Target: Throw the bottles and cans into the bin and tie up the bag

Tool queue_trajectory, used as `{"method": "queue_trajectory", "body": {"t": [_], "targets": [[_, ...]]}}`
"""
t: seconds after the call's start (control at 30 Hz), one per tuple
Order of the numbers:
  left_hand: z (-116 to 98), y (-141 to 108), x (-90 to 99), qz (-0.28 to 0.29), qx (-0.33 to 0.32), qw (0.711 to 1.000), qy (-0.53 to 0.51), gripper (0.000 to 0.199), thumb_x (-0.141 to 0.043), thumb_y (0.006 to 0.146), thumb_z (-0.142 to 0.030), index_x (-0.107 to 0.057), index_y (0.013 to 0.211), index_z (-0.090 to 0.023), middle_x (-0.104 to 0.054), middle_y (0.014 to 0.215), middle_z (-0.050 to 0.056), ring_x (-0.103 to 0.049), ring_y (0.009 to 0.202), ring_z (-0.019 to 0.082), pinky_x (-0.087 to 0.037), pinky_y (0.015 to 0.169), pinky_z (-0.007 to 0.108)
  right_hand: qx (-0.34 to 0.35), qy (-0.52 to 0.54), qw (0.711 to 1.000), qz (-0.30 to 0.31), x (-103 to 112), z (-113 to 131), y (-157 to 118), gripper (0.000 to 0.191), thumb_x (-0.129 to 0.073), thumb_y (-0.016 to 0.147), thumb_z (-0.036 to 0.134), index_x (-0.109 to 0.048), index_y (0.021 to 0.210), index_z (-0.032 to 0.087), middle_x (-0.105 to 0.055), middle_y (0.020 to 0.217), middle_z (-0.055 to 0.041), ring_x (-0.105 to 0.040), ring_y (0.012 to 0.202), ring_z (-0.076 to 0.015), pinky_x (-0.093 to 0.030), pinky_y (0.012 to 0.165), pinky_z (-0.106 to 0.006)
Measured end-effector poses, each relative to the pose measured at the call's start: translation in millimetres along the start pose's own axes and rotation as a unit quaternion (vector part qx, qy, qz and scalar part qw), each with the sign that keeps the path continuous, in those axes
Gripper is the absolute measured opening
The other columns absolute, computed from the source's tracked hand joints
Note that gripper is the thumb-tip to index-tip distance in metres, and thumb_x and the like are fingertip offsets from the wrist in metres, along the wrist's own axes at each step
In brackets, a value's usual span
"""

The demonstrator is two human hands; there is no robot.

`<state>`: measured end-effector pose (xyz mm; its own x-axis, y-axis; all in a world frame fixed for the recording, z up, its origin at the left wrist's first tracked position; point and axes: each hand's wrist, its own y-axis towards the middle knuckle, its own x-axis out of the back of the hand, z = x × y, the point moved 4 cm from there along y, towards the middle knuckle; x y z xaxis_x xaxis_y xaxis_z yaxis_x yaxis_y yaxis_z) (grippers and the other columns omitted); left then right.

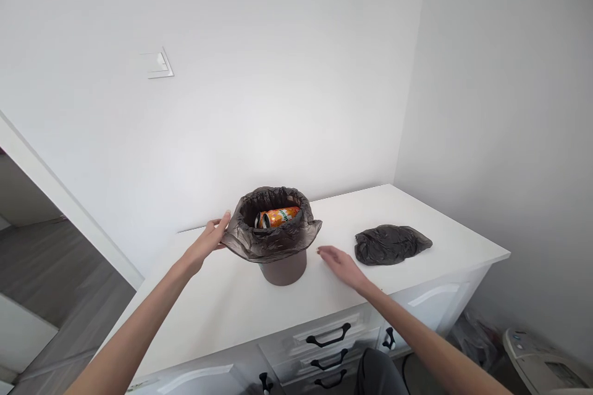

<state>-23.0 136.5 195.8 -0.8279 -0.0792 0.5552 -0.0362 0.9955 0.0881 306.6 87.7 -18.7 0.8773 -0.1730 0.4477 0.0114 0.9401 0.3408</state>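
A small brown trash bin (285, 270) stands upright on the white countertop. A dark translucent garbage bag (273, 245) lines it, with its edge folded outward over the rim. Inside lie orange drink cans (280, 216). My left hand (210, 241) pinches the bag's loose edge at the left of the bin. To the right of the bin, my right hand (340, 264) is just above the countertop, apart from the bag, fingers loosely stretched with nothing in them. A second crumpled dark garbage bag (389, 244) lies further right.
The white countertop (222, 315) meets the wall behind it, with a light switch (158, 65) above at left. Drawers with black handles (330, 336) are below the front edge. A beige appliance (542, 358) stands on the floor at right; a doorway opens at far left.
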Motion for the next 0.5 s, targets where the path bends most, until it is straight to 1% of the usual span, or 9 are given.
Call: {"method": "queue_trajectory", "body": {"t": [0.07,0.1,0.13,0.2,0.23,0.3,0.33,0.4,0.5], "targets": [[0.9,-2.1,-7.5,0.077,0.034,0.994,-0.076,0.071,-0.064,0.078,-0.079,-0.071,0.111,-0.016,-0.077,0.103,0.016,-0.072,0.1,0.032,-0.055,0.086,0.043,-0.048,0.161,0.985,0.032,12.5,19.6,21.9,0.045,-0.034,0.107,0.051,-0.063,0.127,0.023,-0.076,0.119,-0.0137,-0.075,0.107,-0.0265,-0.062,0.091,-0.046],[-1.0,-3.1,-10.8,0.097,0.04,0.988,-0.11,0.068,-0.067,0.076,-0.077,-0.072,0.106,-0.016,-0.077,0.099,0.015,-0.072,0.097,0.03,-0.055,0.085,0.041,-0.068,0.23,0.97,0.048,19.4,32.3,34.2,0.048,-0.033,0.106,0.056,-0.063,0.124,0.023,-0.076,0.115,-0.014,-0.076,0.102,-0.0259,-0.063,0.086,-0.044],[-3.5,-3.5,-12.7,0.1,0.041,0.984,-0.14,0.065,-0.072,0.074,-0.073,-0.072,0.103,-0.015,-0.077,0.096,0.014,-0.072,0.094,0.029,-0.055,0.084,0.04,-0.087,0.287,0.952,0.057,27.1,46.0,46.8,0.049,-0.035,0.105,0.06,-0.063,0.12,0.022,-0.076,0.11,-0.0136,-0.076,0.098,-0.0249,-0.064,0.083,-0.043],[-9.1,-2.2,-11.2,0.056,0.034,0.981,-0.183,0.059,-0.082,0.069,-0.061,-0.071,0.103,-0.014,-0.076,0.09,0.012,-0.07,0.085,0.025,-0.054,0.079,0.038,-0.118,0.36,0.924,0.048,43.6,73.7,71.6,0.042,-0.049,0.101,0.06,-0.063,0.109,0.021,-0.075,0.096,-0.0097,-0.074,0.083,-0.0215,-0.064,0.076,-0.038],[-12.1,-0.6,-8.6,0.025,0.028,0.98,-0.195,0.058,-0.086,0.067,-0.053,-0.07,0.107,-0.014,-0.074,0.087,0.01,-0.068,0.08,0.022,-0.053,0.075,0.037,-0.124,0.375,0.918,0.041,51.3,87.4,83.2,0.034,-0.059,0.098,0.053,-0.063,0.105,0.02,-0.073,0.088,-0.0074,-0.071,0.076,-0.0195,-0.063,0.072,-0.035],[-19.5,3.8,-2.4,-0.022,0.015,0.978,-0.208,0.062,-0.087,0.066,-0.041,-0.065,0.117,-0.013,-0.07,0.082,0.006,-0.064,0.071,0.018,-0.051,0.07,0.035,-0.119,0.381,0.917,0.021,65.7,112.5,104.1,0.02,-0.074,0.088,0.033,-0.063,0.097,0.018,-0.069,0.079,-0.0036,-0.066,0.068,-0.016,-0.059,0.064,-0.029],[-24.1,6.4,0.7,-0.034,0.008,0.977,-0.212,0.064,-0.086,0.066,-0.036,-0.063,0.122,-0.013,-0.069,0.081,0.004,-0.062,0.069,0.016,-0.049,0.069,0.033,-0.114,0.38,0.918,0.009,72.3,123.6,113.0,0.02,-0.076,0.083,0.023,-0.063,0.096,0.018,-0.067,0.076,-0.0015,-0.063,0.066,-0.0146,-0.056,0.062,-0.027],[-34.8,11.1,7.3,-0.052,-0.009,0.974,-0.22,0.066,-0.083,0.067,-0.03,-0.06,0.126,-0.014,-0.066,0.081,0.002,-0.059,0.066,0.013,-0.047,0.066,0.03,-0.103,0.374,0.921,-0.025,85.7,142.4,127.3,0.029,-0.075,0.075,0.011,-0.061,0.101,0.018,-0.064,0.073,0.0023,-0.06,0.063,-0.0124,-0.052,0.058,-0.024],[-51.4,13.3,18.3,-0.089,-0.059,0.967,-0.233,0.062,-0.077,0.066,-0.022,-0.059,0.126,-0.017,-0.061,0.08,-0.003,-0.055,0.064,0.01,-0.045,0.065,0.027,-0.09,0.364,0.923,-0.082,106.9,163.4,137.8,0.043,-0.07,0.069,0.005,-0.059,0.108,0.019,-0.06,0.072,0.0064,-0.056,0.061,-0.01,-0.046,0.055,-0.02]]}}
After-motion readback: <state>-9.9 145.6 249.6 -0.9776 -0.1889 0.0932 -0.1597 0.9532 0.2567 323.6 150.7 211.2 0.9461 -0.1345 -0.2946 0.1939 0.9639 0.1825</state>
